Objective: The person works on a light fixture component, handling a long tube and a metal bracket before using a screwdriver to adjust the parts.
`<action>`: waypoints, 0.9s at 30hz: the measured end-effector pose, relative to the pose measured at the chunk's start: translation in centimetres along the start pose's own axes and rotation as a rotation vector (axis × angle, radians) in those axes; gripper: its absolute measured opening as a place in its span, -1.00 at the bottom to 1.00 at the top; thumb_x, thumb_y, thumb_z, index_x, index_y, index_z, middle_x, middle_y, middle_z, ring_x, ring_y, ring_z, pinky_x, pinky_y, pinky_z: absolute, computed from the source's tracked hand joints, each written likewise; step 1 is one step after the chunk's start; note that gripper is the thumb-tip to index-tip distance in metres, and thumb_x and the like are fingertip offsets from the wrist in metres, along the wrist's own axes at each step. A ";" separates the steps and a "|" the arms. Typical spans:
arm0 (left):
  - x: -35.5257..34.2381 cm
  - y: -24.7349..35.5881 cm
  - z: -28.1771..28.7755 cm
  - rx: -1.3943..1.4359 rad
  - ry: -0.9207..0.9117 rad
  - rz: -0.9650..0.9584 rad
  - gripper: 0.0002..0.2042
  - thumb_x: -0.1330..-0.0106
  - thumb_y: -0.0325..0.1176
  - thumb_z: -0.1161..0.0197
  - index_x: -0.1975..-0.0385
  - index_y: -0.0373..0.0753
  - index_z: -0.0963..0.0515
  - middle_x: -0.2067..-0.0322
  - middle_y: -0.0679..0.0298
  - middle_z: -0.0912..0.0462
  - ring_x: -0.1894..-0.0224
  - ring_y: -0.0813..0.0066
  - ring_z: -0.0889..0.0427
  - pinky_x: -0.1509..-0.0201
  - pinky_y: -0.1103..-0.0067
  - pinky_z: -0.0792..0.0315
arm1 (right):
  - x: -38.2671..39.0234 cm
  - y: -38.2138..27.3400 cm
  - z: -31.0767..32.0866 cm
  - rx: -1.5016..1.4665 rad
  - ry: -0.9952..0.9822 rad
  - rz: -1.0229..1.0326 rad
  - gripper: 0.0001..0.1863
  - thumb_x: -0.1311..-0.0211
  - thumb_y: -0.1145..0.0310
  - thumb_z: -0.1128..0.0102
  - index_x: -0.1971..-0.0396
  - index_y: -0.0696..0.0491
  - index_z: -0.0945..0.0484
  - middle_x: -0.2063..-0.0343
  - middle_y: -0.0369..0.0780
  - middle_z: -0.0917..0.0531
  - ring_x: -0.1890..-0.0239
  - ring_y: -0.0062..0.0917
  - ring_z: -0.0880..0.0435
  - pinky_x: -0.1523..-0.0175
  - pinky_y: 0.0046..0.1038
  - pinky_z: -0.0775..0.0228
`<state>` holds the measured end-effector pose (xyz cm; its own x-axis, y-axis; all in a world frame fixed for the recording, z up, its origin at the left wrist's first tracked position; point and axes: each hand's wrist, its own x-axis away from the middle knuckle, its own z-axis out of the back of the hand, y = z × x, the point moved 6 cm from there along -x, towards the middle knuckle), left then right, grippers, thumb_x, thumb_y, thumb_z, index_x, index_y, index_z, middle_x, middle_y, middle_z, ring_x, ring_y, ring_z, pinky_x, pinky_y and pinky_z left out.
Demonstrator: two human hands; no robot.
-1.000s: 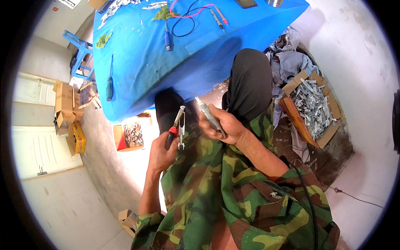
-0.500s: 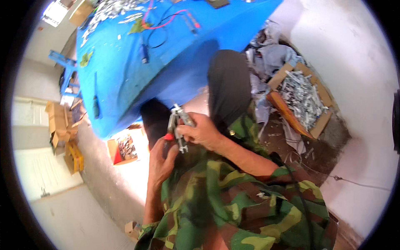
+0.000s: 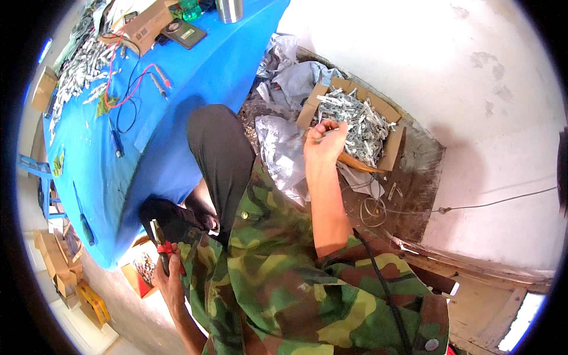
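Right hand (image 3: pixel 324 141) reaches over cardboard box (image 3: pixel 387 148) of small metal parts (image 3: pixel 355 121), fingers pinching 1 piece. Left hand (image 3: pixel 168 278) clenched on red-handled pliers (image 3: pixel 161 245), low beside blue tabletop (image 3: pixel 177 89).

Left hand (image 3: pixel 168 278) closes round red-handled metal pliers (image 3: pixel 160 244); the grips are largely covered by the fingers, and the forearm is cut off at the lower edge. Right hand (image 3: pixel 324 142) reaches into an open cardboard box of small silvery metal pieces (image 3: pixel 361 121); whether the fingertips pinch one cannot be told. Camouflage-patterned jacket (image 3: pixel 296 284) hides the torso. Items in the small red-lined carton on the floor (image 3: pixel 142 273) are too small to identify.
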<state>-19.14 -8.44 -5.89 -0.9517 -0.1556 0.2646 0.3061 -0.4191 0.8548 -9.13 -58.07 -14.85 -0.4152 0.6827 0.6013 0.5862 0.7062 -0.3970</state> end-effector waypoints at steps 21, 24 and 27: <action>-0.3 1.7 0.1 -0.019 0.092 -0.083 -0.60 -0.46 -0.12 -0.28 -0.01 -0.38 -0.67 0.26 0.31 -0.68 0.25 0.58 -0.55 0.12 0.61 -0.41 | 15.0 9.8 -5.5 0.466 -0.699 -0.339 -0.59 -0.61 -0.06 0.09 0.12 0.03 -0.46 0.53 -0.36 -0.44 0.65 -0.69 -0.40 0.66 -0.61 -0.14; -0.1 1.5 0.6 -0.003 0.096 -0.060 -0.62 -0.46 -0.15 -0.27 -0.01 -0.39 -0.67 0.26 0.32 -0.68 0.24 0.58 -0.55 0.12 0.61 -0.42 | 16.3 10.8 -5.2 0.452 -0.720 -0.404 -0.58 -0.61 -0.06 0.08 0.17 0.03 -0.48 0.51 -0.38 -0.42 0.65 -0.72 -0.40 0.66 -0.62 -0.14; 0.0 1.0 1.0 -0.037 0.106 -0.040 -0.63 -0.47 -0.16 -0.27 -0.01 -0.39 -0.67 0.26 0.32 -0.68 0.24 0.58 -0.54 0.14 0.62 -0.41 | 17.8 11.9 -5.0 0.455 -0.779 -0.471 -0.58 -0.61 -0.04 0.08 0.17 0.02 -0.51 0.51 -0.41 -0.41 0.64 -0.74 -0.40 0.66 -0.63 -0.14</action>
<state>-18.84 -7.93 -4.58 -0.9560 -0.2312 0.1804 0.2707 -0.4590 0.8462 -6.01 -38.41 -5.38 -0.9685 0.1341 0.2100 -0.0068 0.8283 -0.5602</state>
